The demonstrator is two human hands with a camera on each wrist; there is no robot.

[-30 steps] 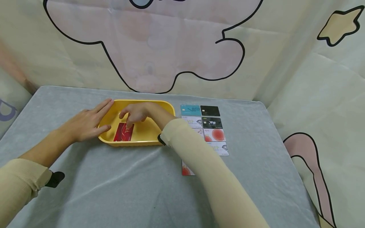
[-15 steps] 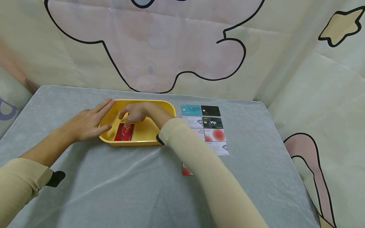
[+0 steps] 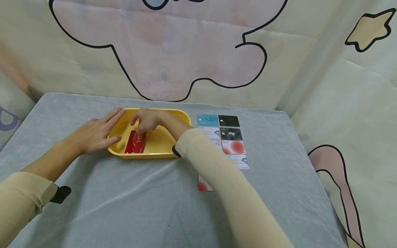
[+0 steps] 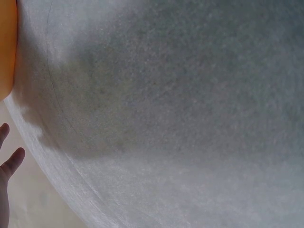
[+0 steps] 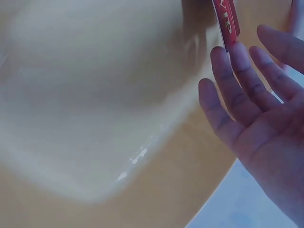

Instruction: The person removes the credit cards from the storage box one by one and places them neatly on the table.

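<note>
A red card with gold VIP lettering is in the yellow tray, its far end raised and tilted. At that end the fingertips of my right hand hold the card. The right wrist view shows the red card on edge against the fingertips. My left hand lies with straight, spread fingers along the tray's left rim. In the left wrist view only two fingertips of the left hand and a strip of the tray show.
Right of the tray, several cards lie in two columns on the grey cloth, among them a teal VIP card and a black card. My right sleeve covers part of them. A printed curtain hangs behind the table.
The red card, flat on the tray bottom before, has its far end lifted and tipped up. My right hand has risen slightly with it; my left hand stays at the rim.
</note>
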